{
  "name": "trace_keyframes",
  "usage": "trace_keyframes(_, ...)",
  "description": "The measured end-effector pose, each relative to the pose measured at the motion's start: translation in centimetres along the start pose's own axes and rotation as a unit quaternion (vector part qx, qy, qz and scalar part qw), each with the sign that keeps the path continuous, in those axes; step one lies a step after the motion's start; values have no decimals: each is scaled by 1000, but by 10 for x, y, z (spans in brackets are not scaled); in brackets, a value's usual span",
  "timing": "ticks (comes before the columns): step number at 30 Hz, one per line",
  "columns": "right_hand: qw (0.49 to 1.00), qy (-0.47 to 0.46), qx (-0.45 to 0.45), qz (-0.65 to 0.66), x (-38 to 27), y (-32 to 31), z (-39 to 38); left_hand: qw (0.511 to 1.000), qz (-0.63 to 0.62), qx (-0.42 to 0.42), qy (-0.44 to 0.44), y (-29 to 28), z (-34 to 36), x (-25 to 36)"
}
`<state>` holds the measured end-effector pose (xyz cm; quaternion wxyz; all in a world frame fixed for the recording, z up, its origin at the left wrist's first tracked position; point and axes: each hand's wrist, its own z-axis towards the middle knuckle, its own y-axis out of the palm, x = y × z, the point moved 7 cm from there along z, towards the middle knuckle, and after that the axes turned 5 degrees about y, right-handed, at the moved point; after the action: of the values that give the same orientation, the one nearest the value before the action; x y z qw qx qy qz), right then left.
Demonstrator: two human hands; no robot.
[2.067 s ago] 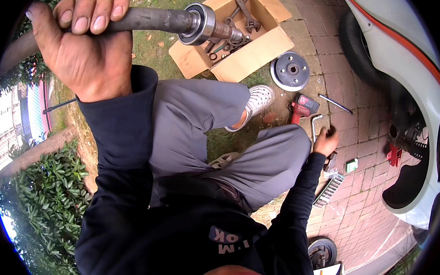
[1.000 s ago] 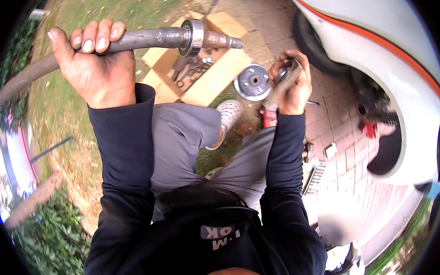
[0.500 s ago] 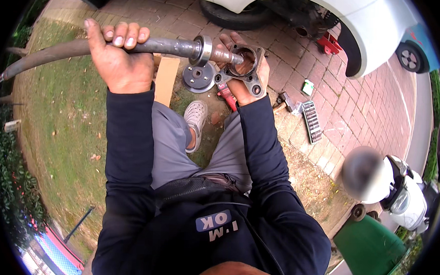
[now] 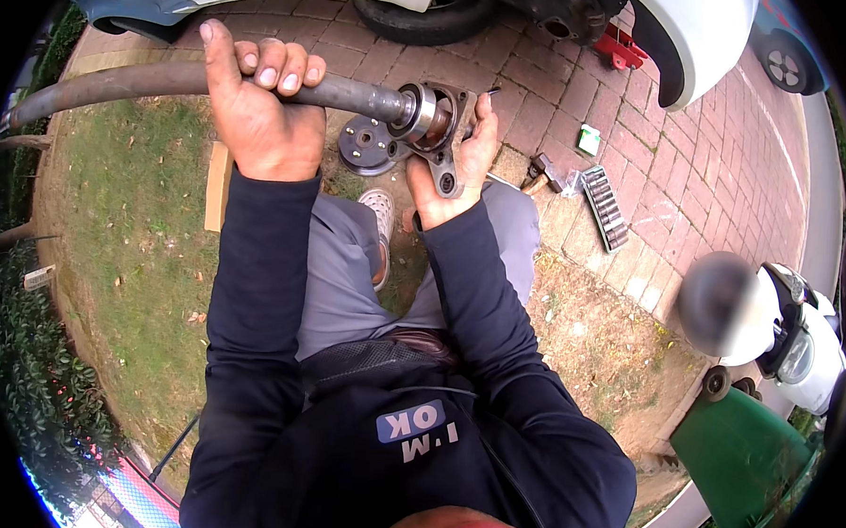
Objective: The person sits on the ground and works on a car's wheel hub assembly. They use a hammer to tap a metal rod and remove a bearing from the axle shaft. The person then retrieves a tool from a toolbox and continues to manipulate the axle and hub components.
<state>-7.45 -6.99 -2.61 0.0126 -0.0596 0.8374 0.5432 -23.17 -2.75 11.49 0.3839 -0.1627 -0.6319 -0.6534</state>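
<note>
My left hand is wrapped round a long, dark metal axle shaft, thumb pointing up along the far side. A shiny ring bearing sits on the shaft near its right end. It is right at the mouth of a metal bearing housing with a flange and bolt holes; how far inside it reaches, I cannot tell. My right hand grips this housing from the right and below, fingers partly hidden behind it. The shaft's far tip is mostly hidden by the housing and hand.
Below the shaft, a round brake drum lies on the ground near my shoe. Cardboard is on the grass. To the right are a hammer, socket set and small green-white box. A red jack stands under the white car.
My left hand and the shaft have shifted right. The bearing, formerly apart from the housing, is now at its mouth. My right hand has turned the housing more edge-on.
</note>
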Motion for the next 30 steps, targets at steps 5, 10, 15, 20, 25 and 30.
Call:
trace_keyframes(5,997,23,-14,72,17,5,-18,1000,5,-6,15,5,-10,4)
trace_keyframes(10,995,23,-44,90,24,13,-28,1000,2,-22,22,6,-16,6)
trace_keyframes(15,988,34,-114,94,20,24,-30,999,-7,-34,22,5,-20,6)
trace_keyframes(20,991,45,-98,77,29,17,-28,997,-12,-62,38,6,-20,12)
trace_keyframes(25,985,100,-112,87,37,22,-29,994,12,-94,51,10,-21,15)
trace_keyframes(30,988,112,-93,54,44,12,-24,989,6,-134,56,10,-20,11)
